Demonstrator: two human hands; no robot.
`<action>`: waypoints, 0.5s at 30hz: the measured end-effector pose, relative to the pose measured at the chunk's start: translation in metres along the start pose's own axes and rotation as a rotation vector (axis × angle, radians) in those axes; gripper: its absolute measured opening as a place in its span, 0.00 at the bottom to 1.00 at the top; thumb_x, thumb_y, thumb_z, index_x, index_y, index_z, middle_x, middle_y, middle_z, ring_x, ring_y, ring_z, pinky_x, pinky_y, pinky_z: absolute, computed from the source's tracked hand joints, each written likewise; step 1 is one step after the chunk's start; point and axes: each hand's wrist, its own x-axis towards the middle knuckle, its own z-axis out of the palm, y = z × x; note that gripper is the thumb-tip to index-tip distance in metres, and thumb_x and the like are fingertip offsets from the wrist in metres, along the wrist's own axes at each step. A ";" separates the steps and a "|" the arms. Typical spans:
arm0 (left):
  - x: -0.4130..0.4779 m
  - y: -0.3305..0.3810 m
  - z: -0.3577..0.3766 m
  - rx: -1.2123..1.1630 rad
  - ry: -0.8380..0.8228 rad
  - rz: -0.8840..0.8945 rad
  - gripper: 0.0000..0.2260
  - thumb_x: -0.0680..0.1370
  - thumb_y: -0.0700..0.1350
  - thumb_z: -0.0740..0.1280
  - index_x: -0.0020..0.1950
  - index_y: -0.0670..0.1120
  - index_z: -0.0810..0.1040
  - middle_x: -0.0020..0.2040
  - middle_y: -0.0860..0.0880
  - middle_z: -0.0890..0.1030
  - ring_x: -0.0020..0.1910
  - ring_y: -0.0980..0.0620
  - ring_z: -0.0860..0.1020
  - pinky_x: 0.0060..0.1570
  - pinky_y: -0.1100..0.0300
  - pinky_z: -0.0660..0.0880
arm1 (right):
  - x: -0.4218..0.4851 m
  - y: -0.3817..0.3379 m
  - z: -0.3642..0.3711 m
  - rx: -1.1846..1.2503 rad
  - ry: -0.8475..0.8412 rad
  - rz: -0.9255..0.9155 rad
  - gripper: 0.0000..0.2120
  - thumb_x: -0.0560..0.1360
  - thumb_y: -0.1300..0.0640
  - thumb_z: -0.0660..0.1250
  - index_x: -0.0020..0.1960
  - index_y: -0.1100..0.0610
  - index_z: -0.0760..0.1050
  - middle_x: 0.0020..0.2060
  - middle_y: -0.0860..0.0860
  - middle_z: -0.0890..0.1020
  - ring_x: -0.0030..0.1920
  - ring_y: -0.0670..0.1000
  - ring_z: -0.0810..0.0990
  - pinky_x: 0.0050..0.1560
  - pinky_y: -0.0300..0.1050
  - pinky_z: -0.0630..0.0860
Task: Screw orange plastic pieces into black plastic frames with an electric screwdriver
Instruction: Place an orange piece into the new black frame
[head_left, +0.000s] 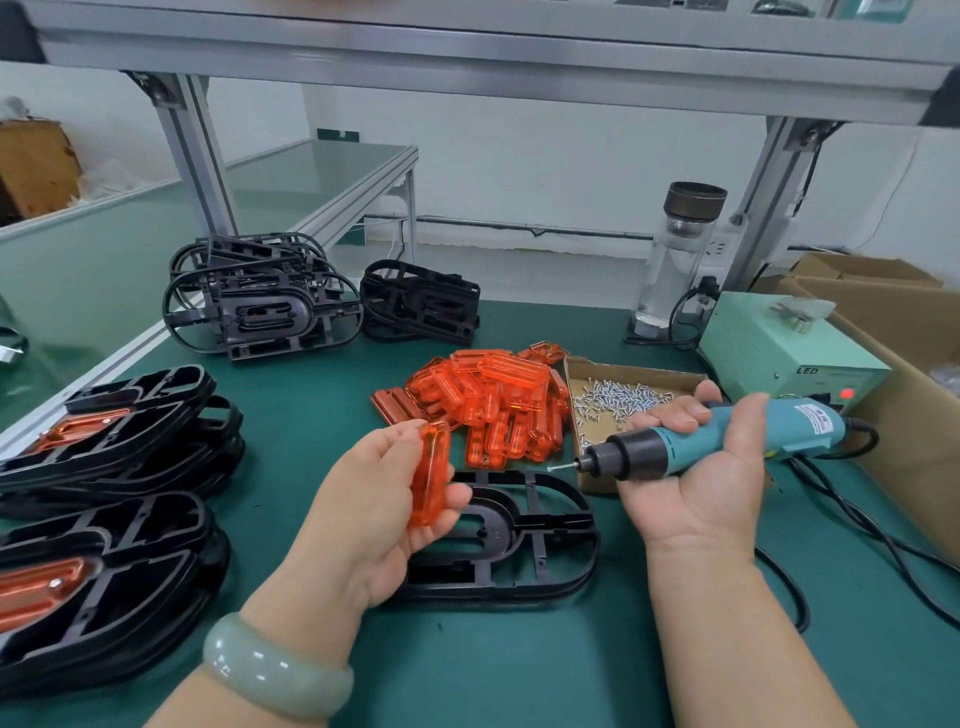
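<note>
The left grip (384, 499) pinches one orange piece (431, 473) between thumb and curled fingers. It holds the piece on edge, above the left end of a black frame (519, 535) that lies flat on the green surface (519, 649) between the two forearms. A pale green bracelet (275, 670) sits on the left wrist.

The right grip (696, 467) is turned palm up, with fingers and thumb curled round a teal screwdriver (727, 436). Its bit (563, 466) points left, above the frame's far right edge and well apart from the orange piece. A black cable (857, 519) runs from the tool across the surface.

Just behind the frame is a pile (493, 405) of loose orange pieces. To the pile's right, touching it, is a cardboard tray (576, 374) scattered with small silver screws (623, 400). The right grip partly hides the tray's near end. Behind the tray stands a pale green power box (779, 348) with a red light lit, and a clear bottle (675, 260) with a dark cap stands at its left.

At the back left, two stacks of bare frames (260, 306) stand side by side. Along the left edge lie two stacks of fitted frames (104, 571), with orange pieces set in them. Cardboard boxes (883, 312) sit at the far right.
</note>
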 end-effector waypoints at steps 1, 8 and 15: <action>0.001 -0.001 -0.001 -0.051 0.005 -0.038 0.07 0.81 0.43 0.59 0.53 0.49 0.77 0.29 0.49 0.81 0.28 0.52 0.80 0.25 0.60 0.76 | 0.000 0.000 0.000 -0.001 0.000 -0.003 0.13 0.68 0.42 0.66 0.43 0.51 0.72 0.28 0.43 0.70 0.25 0.41 0.70 0.31 0.34 0.71; -0.002 -0.002 -0.004 0.088 -0.208 0.073 0.22 0.74 0.25 0.60 0.63 0.44 0.74 0.45 0.48 0.84 0.38 0.56 0.80 0.44 0.60 0.77 | 0.001 0.002 0.000 -0.019 0.000 -0.019 0.13 0.68 0.43 0.66 0.43 0.51 0.72 0.28 0.43 0.70 0.25 0.42 0.70 0.31 0.34 0.71; -0.001 -0.001 -0.008 0.270 -0.116 0.211 0.18 0.72 0.28 0.67 0.50 0.51 0.81 0.38 0.54 0.83 0.39 0.55 0.79 0.39 0.62 0.75 | 0.001 0.002 -0.001 -0.012 -0.006 -0.009 0.13 0.68 0.43 0.66 0.43 0.52 0.72 0.28 0.43 0.70 0.25 0.41 0.70 0.31 0.33 0.70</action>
